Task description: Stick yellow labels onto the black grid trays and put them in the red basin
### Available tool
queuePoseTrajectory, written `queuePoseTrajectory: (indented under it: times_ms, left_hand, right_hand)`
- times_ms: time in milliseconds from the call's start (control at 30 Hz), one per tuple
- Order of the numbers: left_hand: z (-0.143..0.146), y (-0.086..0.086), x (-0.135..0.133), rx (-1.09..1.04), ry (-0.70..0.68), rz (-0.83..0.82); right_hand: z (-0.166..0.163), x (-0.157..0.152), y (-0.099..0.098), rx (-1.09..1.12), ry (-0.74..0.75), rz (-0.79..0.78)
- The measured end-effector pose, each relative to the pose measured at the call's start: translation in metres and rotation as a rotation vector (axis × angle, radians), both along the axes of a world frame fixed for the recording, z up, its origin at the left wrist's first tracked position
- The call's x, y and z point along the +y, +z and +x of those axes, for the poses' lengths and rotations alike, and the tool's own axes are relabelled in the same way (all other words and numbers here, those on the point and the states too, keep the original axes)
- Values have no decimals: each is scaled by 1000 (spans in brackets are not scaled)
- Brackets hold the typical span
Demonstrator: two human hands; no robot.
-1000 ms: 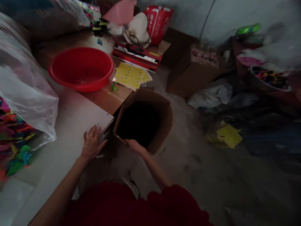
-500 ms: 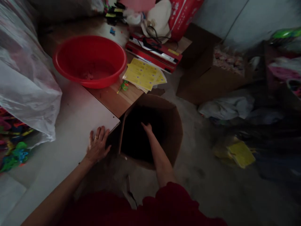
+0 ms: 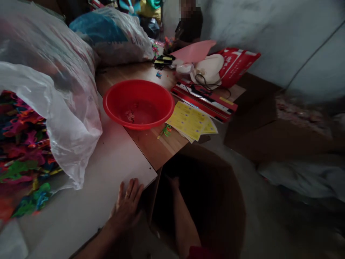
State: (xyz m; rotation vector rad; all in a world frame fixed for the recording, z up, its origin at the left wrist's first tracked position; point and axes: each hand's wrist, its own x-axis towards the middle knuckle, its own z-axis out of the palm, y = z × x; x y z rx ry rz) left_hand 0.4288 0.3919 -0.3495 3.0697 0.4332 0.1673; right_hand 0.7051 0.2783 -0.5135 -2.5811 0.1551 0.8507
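Observation:
My left hand [image 3: 128,203] lies flat on the edge of a white tabletop [image 3: 107,169], fingers stretched out, a ring on one finger. It holds nothing. My right hand [image 3: 174,183] reaches down inside a deep cardboard box [image 3: 237,201] on the floor. The box is very dark inside, so its contents and most of my right fingers are hidden. Near the box, on a wooden tabletop [image 3: 153,147], stands a red basin [image 3: 138,124] with a few small pale pieces in it. A small green and orange item [image 3: 166,131] lies in front of the basin.
Yellow printed sheets [image 3: 185,120] and a red bag sealer [image 3: 205,99] lie right of the basin. A large plastic bag [image 3: 75,144] spills colourful pieces [image 3: 27,154] at left. Another person [image 3: 190,27] is at the back. A second cardboard box [image 3: 269,136] stands right.
My view has tilted up and shifted left, so everything sits lower and further right, and the person at the back has come into view. Both hands keep their places at table and box.

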Motion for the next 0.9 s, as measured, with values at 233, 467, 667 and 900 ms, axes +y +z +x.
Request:
queuePoseTrajectory:
  times_ms: [233, 467, 667, 900]
  left_hand:
    - [4, 4, 0, -25, 5, -40]
    - [3, 14, -2, 61, 27, -139]
    - [0, 15, -1, 31, 26, -155]
    - [2, 15, -2, 46, 33, -145]
  right_hand:
    - [-10, -18, 9, -89, -76, 234]
    - [-19, -83, 29, -36, -185, 479]
    - [-27, -123, 47, -127, -320, 417]
    - [17, -72, 44, -147, -260, 222]
